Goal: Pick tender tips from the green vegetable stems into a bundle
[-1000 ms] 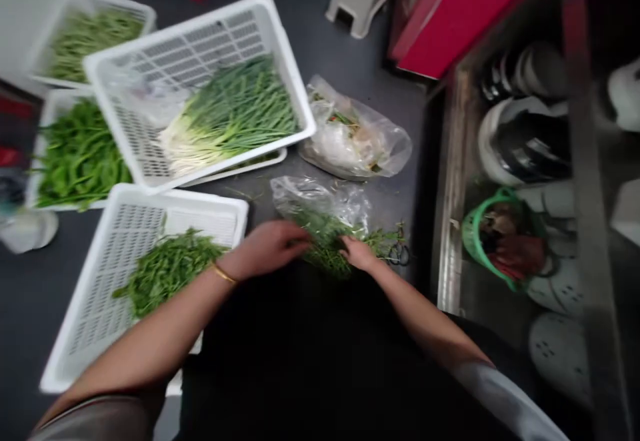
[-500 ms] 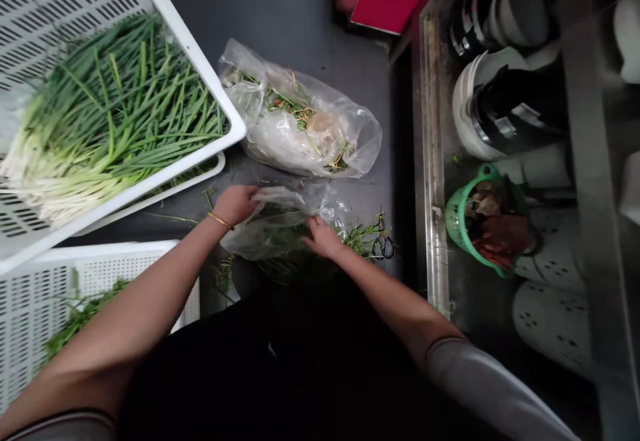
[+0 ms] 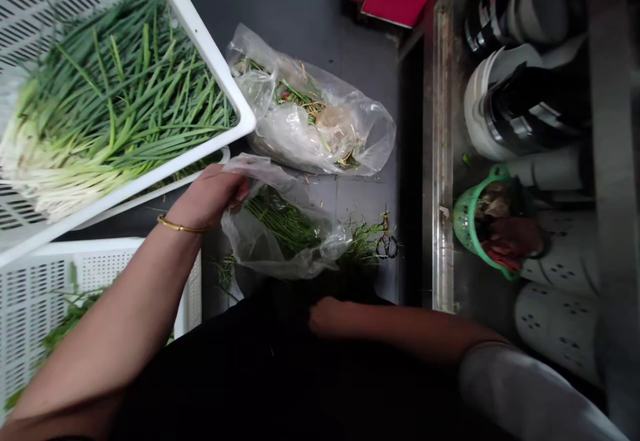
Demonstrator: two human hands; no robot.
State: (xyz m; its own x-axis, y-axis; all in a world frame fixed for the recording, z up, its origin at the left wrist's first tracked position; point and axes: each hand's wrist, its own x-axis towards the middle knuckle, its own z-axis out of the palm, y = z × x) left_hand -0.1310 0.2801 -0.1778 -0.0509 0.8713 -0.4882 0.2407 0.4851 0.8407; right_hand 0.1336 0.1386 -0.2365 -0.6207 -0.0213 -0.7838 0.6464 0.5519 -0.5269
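My left hand (image 3: 220,191) is closed on the rim of a clear plastic bag (image 3: 280,264), pulling its mouth up at the left. Inside the bag lie thin green stems (image 3: 280,221) in a bundle. My right hand (image 3: 327,316) is low, against my dark clothing and just below the bag; its fingers are lost in shadow. Loose green trimmings (image 3: 363,238) lie on the floor right of the bag, next to scissors (image 3: 387,246) with dark handles.
A white crate (image 3: 245,118) of spring onions (image 3: 125,94) stands at upper left. Below it sits another white crate (image 3: 195,294) with leafy greens. Beyond my hands lies a second plastic bag (image 3: 320,108) of scraps. On the right, a metal shelf (image 3: 443,161) holds a green basket (image 3: 470,221) and pots.
My right hand has left the bag and drawn back toward my body. My left hand has shifted left and up with the bag's rim, and the bag's mouth is wider, showing the stems.
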